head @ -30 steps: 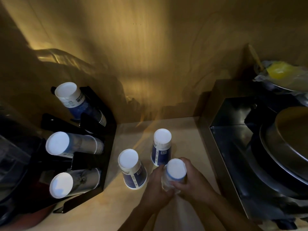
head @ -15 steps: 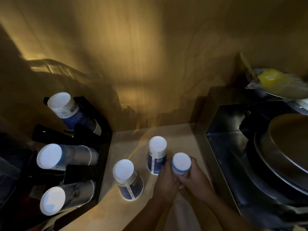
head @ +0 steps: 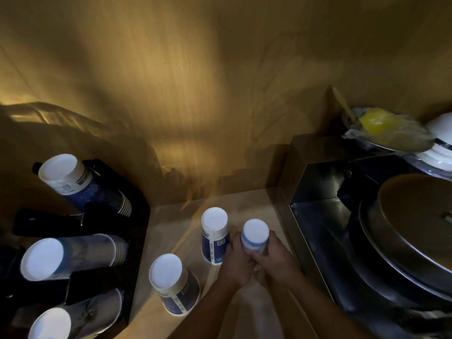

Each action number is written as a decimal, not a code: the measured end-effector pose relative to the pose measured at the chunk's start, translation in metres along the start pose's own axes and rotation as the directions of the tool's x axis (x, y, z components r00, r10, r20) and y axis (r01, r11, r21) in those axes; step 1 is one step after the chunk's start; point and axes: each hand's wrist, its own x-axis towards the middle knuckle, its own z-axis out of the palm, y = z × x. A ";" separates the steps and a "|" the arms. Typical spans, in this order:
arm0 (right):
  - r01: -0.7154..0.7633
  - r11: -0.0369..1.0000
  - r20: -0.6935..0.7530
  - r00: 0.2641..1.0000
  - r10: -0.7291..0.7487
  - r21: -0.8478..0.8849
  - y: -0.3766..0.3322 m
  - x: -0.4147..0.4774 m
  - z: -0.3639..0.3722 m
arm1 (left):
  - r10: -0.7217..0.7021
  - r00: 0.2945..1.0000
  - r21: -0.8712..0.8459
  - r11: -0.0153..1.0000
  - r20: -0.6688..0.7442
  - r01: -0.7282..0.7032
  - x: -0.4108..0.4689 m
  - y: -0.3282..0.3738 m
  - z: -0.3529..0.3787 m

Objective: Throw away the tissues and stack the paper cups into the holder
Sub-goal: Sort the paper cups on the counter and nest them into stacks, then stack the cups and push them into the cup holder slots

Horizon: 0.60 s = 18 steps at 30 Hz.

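Three upside-down paper cups, blue and white, are on the wooden counter. Both my hands wrap the rightmost cup (head: 254,234): my left hand (head: 237,261) on its left side, my right hand (head: 275,259) on its right and lower part. A second cup (head: 214,234) stands just left of it, touching my left hand. The third cup (head: 172,283) stands nearer and further left, apart from my hands. The black cup holder (head: 137,216) at the left carries three slanted stacks of cups (head: 73,182). No tissue is visible.
A steel appliance box (head: 315,192) stands close on the right of the cups, with a large round metal lid (head: 415,228) beyond it. A bowl with a yellow item under plastic wrap (head: 381,128) and white plates (head: 440,148) sit at the far right. A wooden wall closes the back.
My two hands moved the held cup away from me and a little right, until it stands beside the middle cup. The view tilted down slightly.
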 end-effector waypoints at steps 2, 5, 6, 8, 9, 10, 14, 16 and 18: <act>-0.044 0.998 -0.009 0.999 0.044 -0.043 0.002 -0.003 0.003 | -0.036 0.999 0.050 0.998 0.018 0.035 0.000 -0.002 -0.004; -0.098 0.981 -0.027 0.995 0.094 -0.168 0.002 -0.009 0.002 | -0.096 0.995 0.128 0.988 0.041 0.090 -0.010 0.002 -0.019; -0.104 0.968 0.003 0.994 0.108 -0.228 0.001 -0.012 0.001 | -0.108 0.993 0.138 0.985 0.046 0.101 -0.015 0.003 -0.024; -0.068 0.953 0.110 0.988 0.104 -0.295 0.000 -0.015 -0.001 | -0.097 0.994 0.145 0.985 0.048 0.089 -0.027 0.012 -0.036; -0.037 0.955 0.163 0.983 0.089 -0.294 -0.001 -0.017 -0.001 | -0.083 0.996 0.147 0.986 0.044 0.076 -0.033 0.017 -0.042; -0.003 0.959 0.210 0.976 0.065 -0.282 -0.004 -0.019 -0.001 | -0.062 0.997 0.142 0.988 0.039 0.056 -0.039 0.024 -0.049; 0.205 0.950 0.308 0.943 -0.126 -0.237 -0.030 -0.023 0.004 | 0.083 0.993 0.107 0.992 -0.082 -0.074 -0.060 0.046 -0.077; 0.291 0.950 0.352 0.906 -0.236 -0.112 -0.047 -0.026 0.010 | 0.161 0.966 0.135 0.982 -0.203 -0.136 -0.069 0.049 -0.091; 0.383 0.923 0.390 0.854 -0.344 -0.024 -0.061 -0.029 0.021 | 0.237 0.917 0.206 0.963 -0.321 -0.176 -0.076 0.046 -0.103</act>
